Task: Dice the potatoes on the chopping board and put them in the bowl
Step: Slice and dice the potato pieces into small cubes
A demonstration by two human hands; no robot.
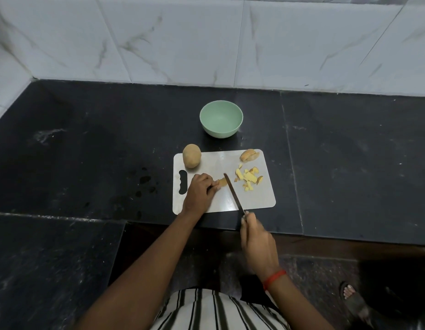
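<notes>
I was mid-dice: left hand (199, 189) pinching a potato piece (222, 182) mid chopping board (254, 198), right hand (256, 239) gripping the knife (233, 195) beside it. Next I judged a clean downward cut; the bowl (221, 119) sat empty past the far edge.

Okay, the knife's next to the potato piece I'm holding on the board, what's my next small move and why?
Probably press the knife down through the potato piece that your left hand pins on the chopping board. The blade sits right at its free end, and your right hand grips the handle.
</notes>
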